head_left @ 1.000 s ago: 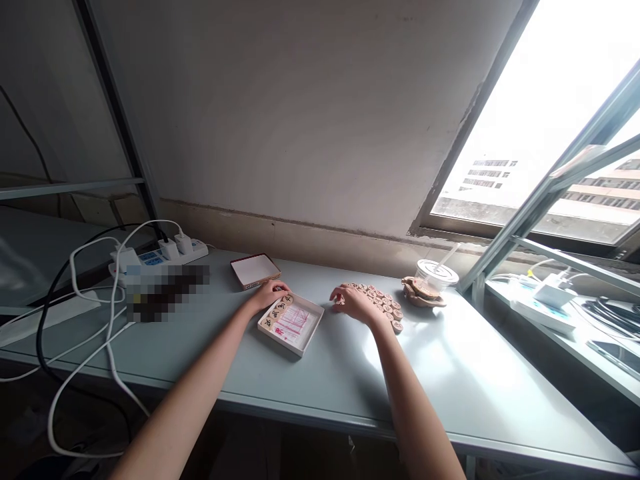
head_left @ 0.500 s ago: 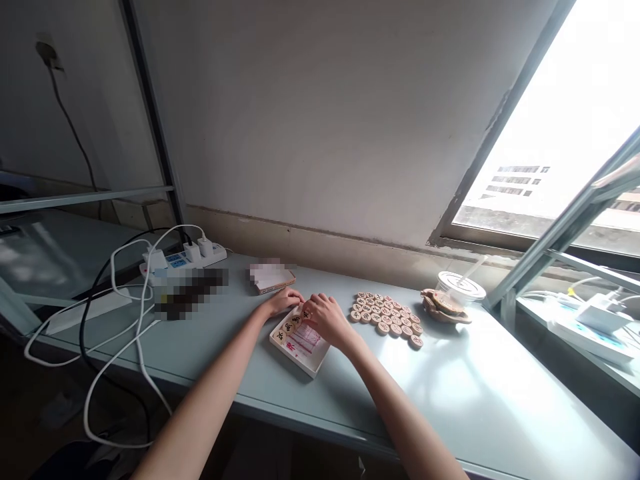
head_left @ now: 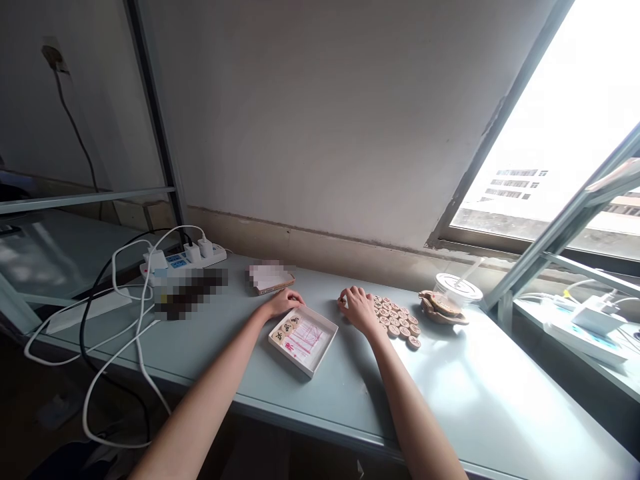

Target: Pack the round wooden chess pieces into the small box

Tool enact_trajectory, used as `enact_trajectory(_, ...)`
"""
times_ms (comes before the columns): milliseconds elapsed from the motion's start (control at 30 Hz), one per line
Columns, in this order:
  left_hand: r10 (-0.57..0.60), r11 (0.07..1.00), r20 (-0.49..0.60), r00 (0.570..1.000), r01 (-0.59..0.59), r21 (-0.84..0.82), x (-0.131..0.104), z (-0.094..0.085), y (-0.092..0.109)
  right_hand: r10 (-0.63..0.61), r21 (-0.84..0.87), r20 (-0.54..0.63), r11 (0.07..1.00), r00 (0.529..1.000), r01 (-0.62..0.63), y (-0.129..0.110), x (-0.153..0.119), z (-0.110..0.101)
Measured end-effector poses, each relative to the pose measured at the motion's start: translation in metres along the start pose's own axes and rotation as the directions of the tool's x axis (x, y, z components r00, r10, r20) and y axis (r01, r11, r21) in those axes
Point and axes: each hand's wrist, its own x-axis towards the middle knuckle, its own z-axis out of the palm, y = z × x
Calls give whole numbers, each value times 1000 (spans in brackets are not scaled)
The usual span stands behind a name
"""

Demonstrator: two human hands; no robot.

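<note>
My left hand [head_left: 283, 303] is at the back left edge of a shallow white box [head_left: 326, 353], its fingers curled together against the rim. Inside the box, round wooden pieces with black characters [head_left: 287, 327] lie along the left side, near pink markings. Farther right, my right hand [head_left: 358, 308] is low over the left edge of a group of round wooden pieces [head_left: 394, 320], covering some of them. Its thumb and index finger are bent towards each other; what they hold is too small to tell.
A second shallow box [head_left: 275, 280] lies behind my left hand. A lidded plastic cup [head_left: 459, 287] and a brown wooden dish [head_left: 444, 313] stand at the right. White cables [head_left: 141, 353] and a power strip [head_left: 215, 253] are at the left; a wall runs behind.
My right hand has moved from the box to the group of pieces on the right. The piece at the box's back corner no longer shows there. My left hand has stayed in place.
</note>
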Motion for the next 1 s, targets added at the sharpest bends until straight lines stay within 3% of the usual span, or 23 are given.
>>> enact_trajectory(133, -8, 1000, -8, 1000, 8, 6, 2, 0, -3, 93, -99, -12, 991, 996, -93, 8, -4, -1)
enact_trajectory(233, -9, 1000, -5, 1000, 9, -4, 2, 0, -5, 84, 6, -23, 996, 996, -84, 7, -4, -9)
enact_trajectory(300, 3, 1000, -1, 1000, -3, 1, 3, 0, -5, -3, 162, -35, 987, 999, 9, -3, -4, -17)
enact_trajectory(367, 28, 999, -2, 1000, -28, 17, 3, -1, -4, -168, 338, -15, 927, 986, 163, -22, -7, -25)
enact_trajectory(467, 59, 997, -10, 998, -58, 48, 3, -1, -2, -447, 516, 38, 775, 894, 366, -57, -14, -30)
enact_trajectory(533, 62, 997, -7, 998, -61, 49, 3, -1, -1, -517, 544, 69, 736, 854, 402, -78, -19, -26)
enact_trajectory(633, 57, 998, 5, 998, -57, 28, 3, -1, -1, -471, 545, 113, 765, 875, 341, -96, -22, -16)
enact_trajectory(733, 64, 997, -4, 998, -64, 31, 3, -1, -1, -447, 576, 107, 755, 888, 311, -95, -21, -11)
enact_trajectory(900, 52, 998, -16, 999, -52, 29, 4, 0, -1, -396, 677, 12, 679, 918, 284, -71, -13, -22)
enact_trajectory(1000, 30, 999, -15, 999, -29, 31, 3, 0, 0, -247, 633, -59, 740, 967, 227, -47, -7, -26)
